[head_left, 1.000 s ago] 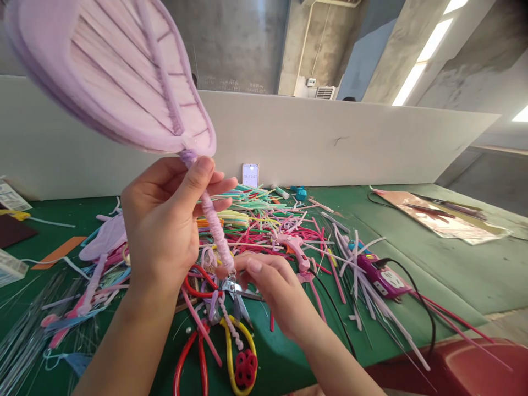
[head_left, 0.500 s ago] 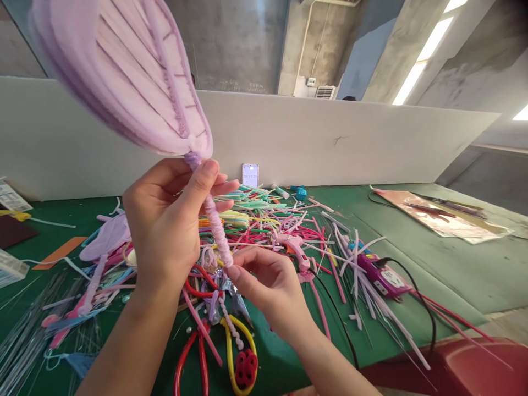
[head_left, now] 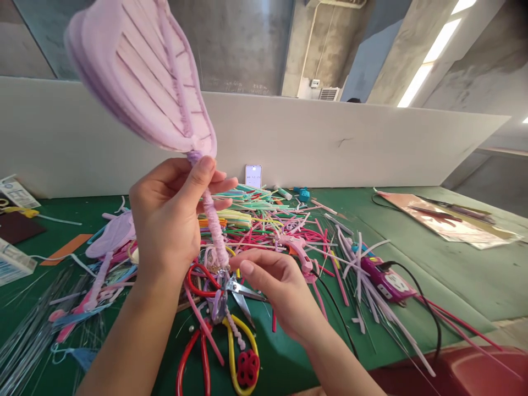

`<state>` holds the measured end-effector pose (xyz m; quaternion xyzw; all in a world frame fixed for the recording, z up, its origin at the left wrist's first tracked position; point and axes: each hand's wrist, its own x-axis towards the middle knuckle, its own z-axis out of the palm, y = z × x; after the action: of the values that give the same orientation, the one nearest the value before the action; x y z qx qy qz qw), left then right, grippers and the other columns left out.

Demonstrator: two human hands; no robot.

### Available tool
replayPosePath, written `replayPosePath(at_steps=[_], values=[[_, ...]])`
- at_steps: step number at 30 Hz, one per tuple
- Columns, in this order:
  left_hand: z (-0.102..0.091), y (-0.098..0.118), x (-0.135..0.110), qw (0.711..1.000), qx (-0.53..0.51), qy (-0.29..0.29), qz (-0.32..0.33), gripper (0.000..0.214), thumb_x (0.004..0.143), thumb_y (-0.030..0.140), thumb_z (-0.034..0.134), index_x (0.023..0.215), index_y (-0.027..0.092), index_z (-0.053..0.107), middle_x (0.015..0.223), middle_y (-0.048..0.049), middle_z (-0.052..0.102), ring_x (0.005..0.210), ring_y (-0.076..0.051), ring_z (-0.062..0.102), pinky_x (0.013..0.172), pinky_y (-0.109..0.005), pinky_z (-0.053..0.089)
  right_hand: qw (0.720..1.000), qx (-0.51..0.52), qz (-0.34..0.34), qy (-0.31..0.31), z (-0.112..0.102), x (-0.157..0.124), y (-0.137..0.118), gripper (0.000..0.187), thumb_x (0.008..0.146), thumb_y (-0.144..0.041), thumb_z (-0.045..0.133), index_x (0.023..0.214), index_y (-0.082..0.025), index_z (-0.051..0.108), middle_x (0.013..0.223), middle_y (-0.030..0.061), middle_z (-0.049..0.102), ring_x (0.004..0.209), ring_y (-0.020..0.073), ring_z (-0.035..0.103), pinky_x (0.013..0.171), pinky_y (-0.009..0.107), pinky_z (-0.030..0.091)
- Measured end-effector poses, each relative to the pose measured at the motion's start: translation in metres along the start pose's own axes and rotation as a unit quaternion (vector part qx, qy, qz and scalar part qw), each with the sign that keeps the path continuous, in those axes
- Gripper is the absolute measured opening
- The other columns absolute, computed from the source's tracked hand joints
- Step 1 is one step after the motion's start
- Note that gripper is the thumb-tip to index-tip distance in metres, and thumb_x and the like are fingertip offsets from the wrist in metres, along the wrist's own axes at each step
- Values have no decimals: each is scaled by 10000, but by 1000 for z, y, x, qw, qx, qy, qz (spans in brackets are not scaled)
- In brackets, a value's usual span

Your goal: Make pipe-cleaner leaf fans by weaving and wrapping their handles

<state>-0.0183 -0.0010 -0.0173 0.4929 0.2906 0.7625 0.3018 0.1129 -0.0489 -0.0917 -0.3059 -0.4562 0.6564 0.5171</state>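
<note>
Many coloured fuzzy stems (head_left: 235,220) lie heaped on a green tabletop (head_left: 454,275), a pink glue gun (head_left: 295,245) among them and a purple power strip (head_left: 373,275) to the right. Behind stands a white panel (head_left: 363,143) with a lit phone (head_left: 253,175) upright before it; beyond are a concrete wall (head_left: 239,44) and bright strip lights (head_left: 443,39). At the left edge sits a printed carton (head_left: 14,264), its contents hidden. Far right, tools (head_left: 457,208) rest on a flat packet (head_left: 470,234); what it holds cannot be made out. The left hand (head_left: 169,220) raises a lilac leaf-shaped piece (head_left: 152,77) above the table's left half, thumb and fingers pinching its wrapped stalk (head_left: 213,225), the outer fingers loosely spread. The right hand (head_left: 284,291) has its fingertips at the stalk's lower end; whether they grip it cannot be told.
</note>
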Motion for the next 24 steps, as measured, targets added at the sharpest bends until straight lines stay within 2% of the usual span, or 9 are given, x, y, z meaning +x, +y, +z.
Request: replayPosePath(at_steps=[5, 12, 14, 16, 18, 21, 24], values=[[2, -2, -1, 1000, 9, -4, -16, 101, 790, 300, 766, 720, 241, 723, 663, 33, 719, 605, -152, 731, 431, -208, 564, 1000, 12, -11, 7, 9, 1, 4, 207, 697, -379, 832, 734, -195, 742, 734, 7, 684, 638, 116, 560, 592, 244, 430], [4, -2, -2, 999, 24, 0, -32, 116, 760, 342, 778, 738, 248, 714, 687, 7, 731, 619, -170, 732, 461, -225, 569, 986, -101, -117, 65, 8, 0, 9, 173, 776, -372, 772, 753, -203, 737, 812, 34, 679, 736, 151, 547, 641, 278, 383], [3, -2, -2, 999, 23, 3, -33, 113, 768, 339, 769, 723, 252, 714, 679, 10, 726, 616, -172, 731, 454, -231, 566, 994, -74, -78, 27, 5, 0, 8, 224, 783, -428, 759, 791, -204, 756, 819, 37, 670, 746, 150, 539, 646, 274, 377], [2, -2, -1, 999, 20, 5, -32, 113, 770, 339, 768, 707, 260, 717, 677, 10, 722, 625, -178, 733, 452, -237, 567, 1000, -10, -9, -21, 2, 1, 8, 319, 790, -513, 729, 844, -202, 777, 787, 31, 651, 707, 132, 505, 624, 260, 363], [1, -1, 0, 999, 19, 7, -36, 118, 769, 351, 770, 699, 269, 721, 691, 2, 724, 645, -190, 738, 463, -248, 573, 998, 45, 36, -37, 1, 2, 8, 348, 772, -534, 738, 858, -200, 787, 736, 18, 634, 660, 112, 467, 609, 248, 352], [1, -1, 0, 999, 21, 10, -41, 114, 772, 361, 767, 706, 278, 726, 713, -11, 730, 665, -207, 742, 467, -261, 575, 995, 85, 46, -34, 3, 4, 7, 263, 716, -445, 813, 783, -192, 780, 702, 6, 643, 628, 103, 459, 617, 242, 365], [1, -1, 0, 999, 21, 1, -42, 112, 771, 369, 766, 714, 280, 728, 711, -13, 731, 669, -214, 745, 465, -262, 574, 993, 95, 47, -45, 6, 4, 7, 213, 721, -394, 817, 748, -188, 768, 693, 3, 661, 604, 96, 460, 621, 238, 370]])
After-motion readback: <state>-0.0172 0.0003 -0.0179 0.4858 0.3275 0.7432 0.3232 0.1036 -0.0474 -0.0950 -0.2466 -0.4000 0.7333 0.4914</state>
